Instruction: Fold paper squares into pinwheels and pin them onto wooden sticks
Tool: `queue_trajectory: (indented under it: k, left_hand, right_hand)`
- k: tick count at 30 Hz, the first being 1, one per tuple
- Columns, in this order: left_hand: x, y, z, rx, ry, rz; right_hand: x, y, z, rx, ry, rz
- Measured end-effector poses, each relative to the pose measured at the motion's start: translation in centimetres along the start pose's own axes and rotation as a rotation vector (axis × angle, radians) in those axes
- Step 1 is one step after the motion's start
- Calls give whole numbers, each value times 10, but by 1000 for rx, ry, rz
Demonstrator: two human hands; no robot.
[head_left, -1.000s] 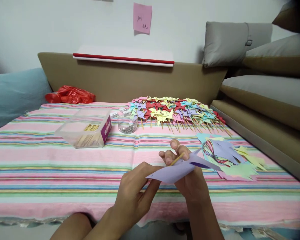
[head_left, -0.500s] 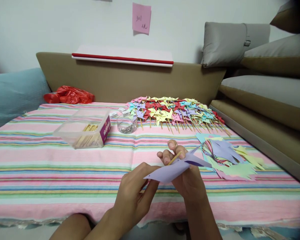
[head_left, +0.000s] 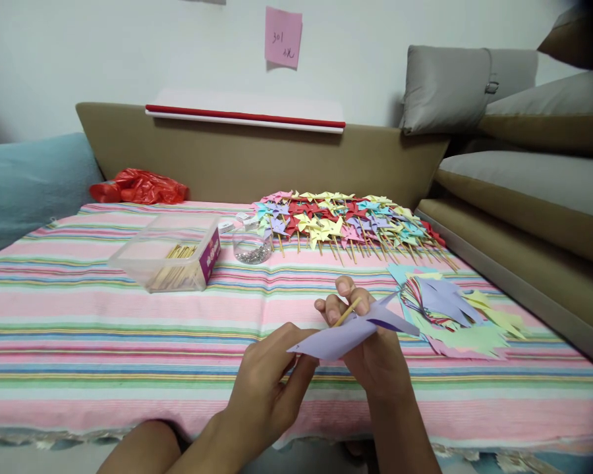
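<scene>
Purple paper [head_left: 329,340] | likely light, crease-prone (grip stick [head_left: 347,312]) | left hand [head_left: 267,368] pinches paper, right hand [head_left: 379,361] holds both | above cloth [head_left: 128,395]'s near edge

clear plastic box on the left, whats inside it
Thin wooden sticks lie in the clear plastic box, some seen through its wall. Those deep in the pile are covered, and the purple label hides whatever sits directly behind it.

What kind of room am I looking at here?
Probably a living room used for crafting: grey cushions are stacked beside a striped cloth bearing paper pinwheels and a box of sticks.
</scene>
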State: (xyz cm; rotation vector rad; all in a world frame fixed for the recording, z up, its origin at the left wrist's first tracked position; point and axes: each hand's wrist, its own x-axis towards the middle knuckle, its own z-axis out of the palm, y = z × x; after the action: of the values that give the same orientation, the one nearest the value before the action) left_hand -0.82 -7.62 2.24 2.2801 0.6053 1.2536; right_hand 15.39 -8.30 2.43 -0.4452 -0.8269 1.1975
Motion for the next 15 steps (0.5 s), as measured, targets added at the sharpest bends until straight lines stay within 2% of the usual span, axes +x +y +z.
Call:
queue_trajectory:
  k: [15]
  left_hand:
    - [2,3,0,-23,-47,-8]
  right_hand:
    - [3,0,0,-8,20,12]
